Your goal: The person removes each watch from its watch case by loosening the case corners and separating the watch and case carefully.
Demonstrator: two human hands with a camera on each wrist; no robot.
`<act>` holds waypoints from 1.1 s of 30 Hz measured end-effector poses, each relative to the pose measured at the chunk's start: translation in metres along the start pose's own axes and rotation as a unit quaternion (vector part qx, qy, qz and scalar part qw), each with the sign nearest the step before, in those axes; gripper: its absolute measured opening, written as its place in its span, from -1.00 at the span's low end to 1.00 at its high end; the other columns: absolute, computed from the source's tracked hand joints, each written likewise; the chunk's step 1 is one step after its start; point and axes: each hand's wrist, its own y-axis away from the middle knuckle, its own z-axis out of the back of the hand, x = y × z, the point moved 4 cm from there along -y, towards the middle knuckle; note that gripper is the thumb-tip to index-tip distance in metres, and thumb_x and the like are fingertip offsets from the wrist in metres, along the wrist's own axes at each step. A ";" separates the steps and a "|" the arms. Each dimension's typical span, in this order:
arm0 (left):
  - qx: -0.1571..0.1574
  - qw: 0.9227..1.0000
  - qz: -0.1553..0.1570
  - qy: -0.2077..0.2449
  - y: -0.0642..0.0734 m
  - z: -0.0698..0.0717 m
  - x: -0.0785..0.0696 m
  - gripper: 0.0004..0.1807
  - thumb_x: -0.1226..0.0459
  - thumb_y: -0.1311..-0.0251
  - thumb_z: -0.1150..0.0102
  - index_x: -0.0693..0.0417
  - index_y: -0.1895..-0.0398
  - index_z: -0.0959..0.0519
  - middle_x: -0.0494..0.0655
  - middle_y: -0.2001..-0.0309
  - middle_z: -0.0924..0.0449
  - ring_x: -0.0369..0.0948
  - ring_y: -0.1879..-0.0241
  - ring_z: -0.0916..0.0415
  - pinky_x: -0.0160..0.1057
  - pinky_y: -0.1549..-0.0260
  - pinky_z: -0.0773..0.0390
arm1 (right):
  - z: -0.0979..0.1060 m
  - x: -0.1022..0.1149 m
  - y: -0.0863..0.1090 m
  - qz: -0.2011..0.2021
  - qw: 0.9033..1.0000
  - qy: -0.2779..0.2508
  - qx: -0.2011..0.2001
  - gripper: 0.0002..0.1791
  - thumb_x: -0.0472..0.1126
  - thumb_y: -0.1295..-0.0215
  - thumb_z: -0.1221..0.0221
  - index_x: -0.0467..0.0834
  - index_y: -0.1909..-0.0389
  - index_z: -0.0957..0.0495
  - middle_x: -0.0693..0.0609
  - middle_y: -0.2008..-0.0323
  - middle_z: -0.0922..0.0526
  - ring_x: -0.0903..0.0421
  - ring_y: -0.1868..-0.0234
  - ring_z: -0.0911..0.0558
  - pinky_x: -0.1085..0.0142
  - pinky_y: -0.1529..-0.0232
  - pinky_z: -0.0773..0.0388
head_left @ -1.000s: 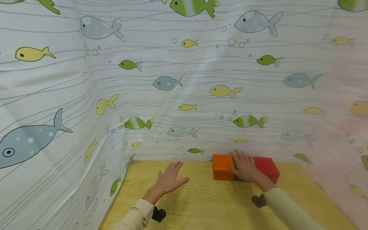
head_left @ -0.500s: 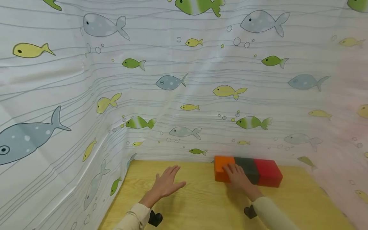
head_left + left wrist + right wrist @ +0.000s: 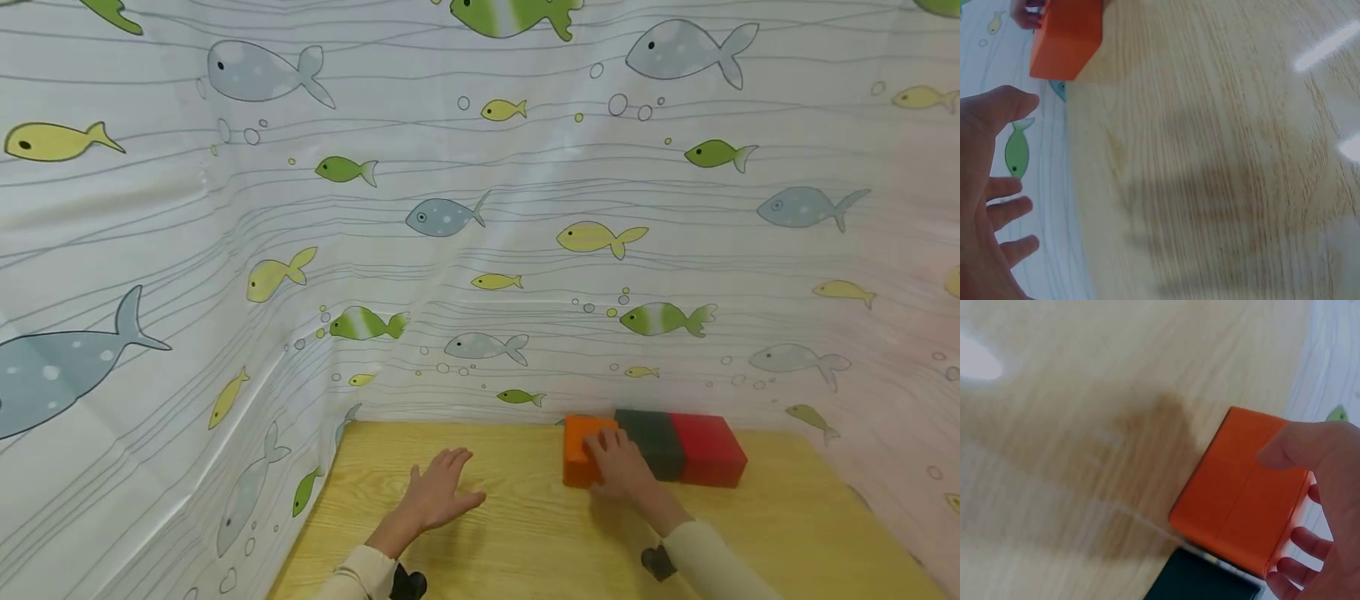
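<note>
My right hand (image 3: 621, 468) grips an orange box (image 3: 573, 457) at the back of the wooden table. In the right wrist view its thumb lies on one face of the orange box (image 3: 1232, 494), and the fingers curl over the far side. To its right stand a dark green box (image 3: 651, 443) and a red box (image 3: 711, 450), side by side. My left hand (image 3: 435, 496) hovers over the table to the left, fingers spread and holding nothing. The left wrist view shows the orange box (image 3: 1069, 44) beyond the thumb of that left hand (image 3: 985, 175).
A white curtain (image 3: 420, 275) printed with fish hangs behind the wooden table (image 3: 517, 533) and along its sides. The table's back edge meets the curtain just behind the boxes. Dark straps (image 3: 657, 562) show near both sleeves.
My right hand has moved left from the dark green box onto the orange one. The orange box has shifted slightly toward me, out of line with the others. The left hand stays nearly still.
</note>
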 end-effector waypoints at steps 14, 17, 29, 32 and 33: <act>0.053 0.994 -0.090 0.020 0.007 -0.045 -0.022 -0.16 0.00 -0.23 -0.35 0.28 -0.45 -0.31 0.21 -0.41 -0.43 0.18 -0.37 -0.43 0.11 -0.26 -0.54 | 0.001 0.050 0.042 0.036 0.997 0.037 -0.064 -0.29 -0.15 0.21 -0.46 -0.09 -0.09 -0.46 -0.11 0.05 -0.45 -0.11 0.06 -0.43 0.01 0.08 -0.52; 0.062 0.993 -0.093 0.024 0.011 -0.059 -0.030 -0.09 0.00 -0.16 -0.42 0.28 -0.47 -0.28 0.19 -0.43 -0.42 0.14 -0.40 -0.41 0.02 -0.31 -0.52 | 0.001 0.063 0.055 0.041 0.997 0.035 -0.053 -0.31 -0.11 0.15 -0.47 -0.06 -0.11 -0.49 -0.10 0.02 -0.49 -0.10 0.02 -0.45 -0.02 -0.02 -0.52; 0.074 0.982 -0.107 0.136 0.018 -0.100 -0.049 0.25 -0.05 0.02 -0.58 0.25 -0.59 -0.02 0.20 -0.55 -0.22 0.08 -0.50 -0.31 -0.13 -0.40 -0.44 | -0.009 0.105 0.095 0.049 0.998 0.044 -0.020 -0.34 0.10 0.01 -0.47 0.05 -0.13 -0.47 -0.12 -0.10 -0.53 -0.12 -0.06 -0.50 -0.11 -0.06 -0.55; 0.074 0.979 -0.102 0.159 0.016 -0.105 -0.049 0.30 -0.03 0.05 -0.61 0.23 -0.61 0.02 0.19 -0.57 -0.19 0.07 -0.52 -0.27 -0.11 -0.44 -0.40 | -0.010 0.109 0.100 0.058 0.996 0.053 -0.031 -0.33 0.13 0.01 -0.47 0.03 -0.12 -0.48 -0.12 -0.06 -0.54 -0.11 -0.02 -0.51 -0.08 0.00 -0.56; 0.072 0.978 -0.103 0.165 0.015 -0.107 -0.049 0.31 -0.02 0.06 -0.62 0.23 -0.62 0.03 0.18 -0.58 -0.18 0.07 -0.53 -0.26 -0.10 -0.45 -0.39 | -0.010 0.108 0.100 0.059 0.996 0.057 -0.030 -0.33 0.15 0.01 -0.47 0.04 -0.12 -0.48 -0.12 -0.06 -0.55 -0.11 -0.02 -0.51 -0.08 0.00 -0.56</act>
